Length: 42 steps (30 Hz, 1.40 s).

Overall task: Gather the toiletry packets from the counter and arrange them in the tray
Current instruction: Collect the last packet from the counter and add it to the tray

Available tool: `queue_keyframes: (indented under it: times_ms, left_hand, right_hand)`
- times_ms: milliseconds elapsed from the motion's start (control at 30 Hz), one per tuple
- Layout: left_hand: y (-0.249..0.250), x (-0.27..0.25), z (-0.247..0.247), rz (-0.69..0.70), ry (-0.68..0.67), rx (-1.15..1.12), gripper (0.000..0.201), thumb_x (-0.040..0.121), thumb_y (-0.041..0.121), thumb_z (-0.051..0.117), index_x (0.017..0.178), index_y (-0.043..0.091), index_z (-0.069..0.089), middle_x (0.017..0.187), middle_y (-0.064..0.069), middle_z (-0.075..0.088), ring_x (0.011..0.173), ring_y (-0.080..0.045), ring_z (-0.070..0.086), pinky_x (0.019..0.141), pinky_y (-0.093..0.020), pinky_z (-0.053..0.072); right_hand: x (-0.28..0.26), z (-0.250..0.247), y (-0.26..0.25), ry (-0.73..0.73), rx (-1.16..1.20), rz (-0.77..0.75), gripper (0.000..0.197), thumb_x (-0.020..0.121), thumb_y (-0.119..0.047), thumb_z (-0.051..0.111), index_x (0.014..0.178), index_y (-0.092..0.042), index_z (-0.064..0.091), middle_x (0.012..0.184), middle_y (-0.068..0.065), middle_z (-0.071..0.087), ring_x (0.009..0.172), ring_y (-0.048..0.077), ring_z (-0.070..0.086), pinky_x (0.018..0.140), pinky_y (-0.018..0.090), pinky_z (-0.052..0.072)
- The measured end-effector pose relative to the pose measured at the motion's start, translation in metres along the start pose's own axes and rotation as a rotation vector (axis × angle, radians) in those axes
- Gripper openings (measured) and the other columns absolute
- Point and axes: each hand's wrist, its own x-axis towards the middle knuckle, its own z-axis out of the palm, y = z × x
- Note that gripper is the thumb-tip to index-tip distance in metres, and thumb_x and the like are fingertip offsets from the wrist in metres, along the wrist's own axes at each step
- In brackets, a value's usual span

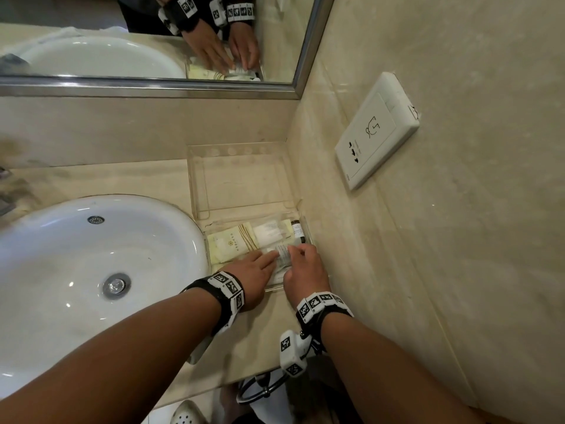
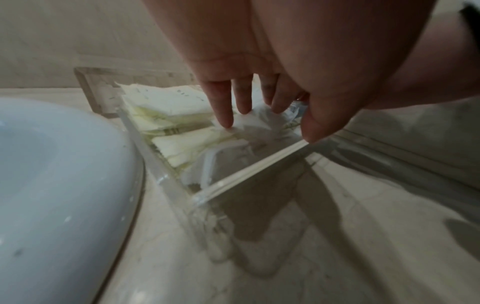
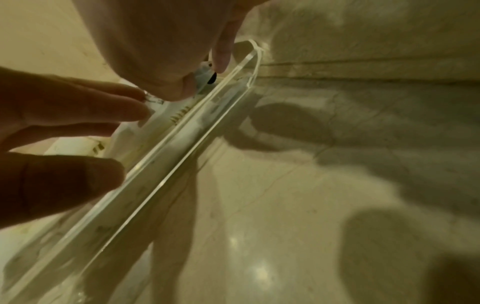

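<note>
A clear acrylic tray point(image 1: 195, 185) sits on the counter in the corner, right of the sink. Its near half holds cream packets with gold stripes point(image 1: 232, 244), a white packet point(image 1: 269, 231) and a small dark-capped bottle point(image 1: 297, 231). A crinkly clear-white packet point(image 1: 282, 255) lies at the tray's near end. My left hand point(image 1: 269, 260) presses it with straight fingers point(image 2: 221, 107). My right hand point(image 1: 301, 255) curls over its right end, thumb point(image 3: 166, 78) and fingertips on it. The tray's front rim point(image 2: 249, 166) runs just under both hands.
The white sink point(image 1: 91, 270) borders the tray on the left, and the beige wall with a socket plate point(image 1: 376, 130) on the right. A mirror point(image 1: 153, 41) is behind. The tray's far half is bare. A metal towel ring point(image 1: 263, 390) hangs below the counter edge.
</note>
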Motion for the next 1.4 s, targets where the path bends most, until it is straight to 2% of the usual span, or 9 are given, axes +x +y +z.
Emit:
queue_keyframes:
  times_ms: [133, 267, 533, 833, 967, 1200, 1400]
  left_hand:
    - [-0.006, -0.008, -0.003, 0.002, 0.054, -0.045, 0.066, 0.090, 0.022, 0.047, 0.152, 0.010, 0.027, 0.163, -0.001, 0.014, 0.146, -0.026, 0.020, 0.113, -0.042, 0.037]
    - [-0.017, -0.022, -0.011, -0.040, 0.085, -0.040, 0.064, 0.093, 0.025, 0.049, 0.152, 0.010, 0.029, 0.161, -0.003, 0.020, 0.144, -0.027, 0.022, 0.111, -0.040, 0.039]
    - [-0.025, -0.035, -0.015, -0.073, 0.100, -0.024, 0.060, 0.092, 0.028, 0.051, 0.148, 0.010, 0.036, 0.160, -0.001, 0.022, 0.142, -0.026, 0.024, 0.109, -0.037, 0.040]
    - [-0.034, -0.047, -0.017, -0.119, 0.109, -0.032, 0.064, 0.092, 0.030, 0.050, 0.151, 0.012, 0.031, 0.160, 0.000, 0.023, 0.143, -0.025, 0.023, 0.108, -0.037, 0.041]
    - [-0.037, -0.055, -0.025, -0.162, 0.115, -0.044, 0.065, 0.093, 0.031, 0.050, 0.152, 0.013, 0.028, 0.161, -0.001, 0.018, 0.145, -0.026, 0.019, 0.110, -0.038, 0.039]
    - [-0.063, -0.091, -0.034, -0.348, 0.212, -0.163, 0.064, 0.093, 0.033, 0.051, 0.150, 0.015, 0.031, 0.162, 0.000, 0.019, 0.146, -0.024, 0.017, 0.114, -0.037, 0.033]
    - [-0.099, -0.158, -0.016, -0.585, 0.295, -0.334, 0.061, 0.094, 0.035, 0.051, 0.150, 0.017, 0.033, 0.160, 0.001, 0.022, 0.145, -0.024, 0.019, 0.113, -0.040, 0.035]
  right_hand:
    - [-0.004, 0.005, 0.003, 0.047, 0.019, 0.047, 0.054, 0.086, -0.009, 0.055, 0.139, -0.018, 0.049, 0.140, 0.003, 0.043, 0.125, 0.021, 0.046, 0.104, 0.032, 0.042]
    - [-0.010, 0.009, 0.005, 0.063, 0.011, 0.069, 0.058, 0.084, -0.014, 0.056, 0.141, -0.020, 0.050, 0.142, 0.000, 0.044, 0.130, 0.020, 0.042, 0.108, 0.033, 0.037]
    - [-0.017, 0.010, -0.006, 0.050, -0.043, -0.057, 0.047, 0.081, -0.017, 0.057, 0.126, -0.029, 0.060, 0.133, -0.005, 0.049, 0.124, 0.018, 0.043, 0.104, 0.035, 0.040]
    - [-0.015, 0.011, -0.019, 0.032, -0.058, -0.088, 0.048, 0.082, -0.020, 0.055, 0.126, -0.036, 0.061, 0.131, -0.008, 0.048, 0.125, 0.016, 0.042, 0.105, 0.036, 0.036]
    - [-0.009, 0.004, -0.029, 0.056, -0.028, -0.124, 0.046, 0.078, -0.018, 0.058, 0.122, -0.032, 0.064, 0.132, -0.005, 0.049, 0.125, 0.019, 0.042, 0.106, 0.037, 0.032]
    - [0.012, -0.003, -0.084, 0.001, -0.034, -0.274, 0.050, 0.080, -0.019, 0.060, 0.129, -0.030, 0.062, 0.138, -0.003, 0.047, 0.131, 0.022, 0.040, 0.108, 0.040, 0.034]
    - [0.006, 0.008, -0.162, -0.083, -0.053, -0.433, 0.050, 0.083, -0.022, 0.058, 0.132, -0.034, 0.059, 0.141, -0.006, 0.043, 0.133, 0.019, 0.037, 0.112, 0.037, 0.029]
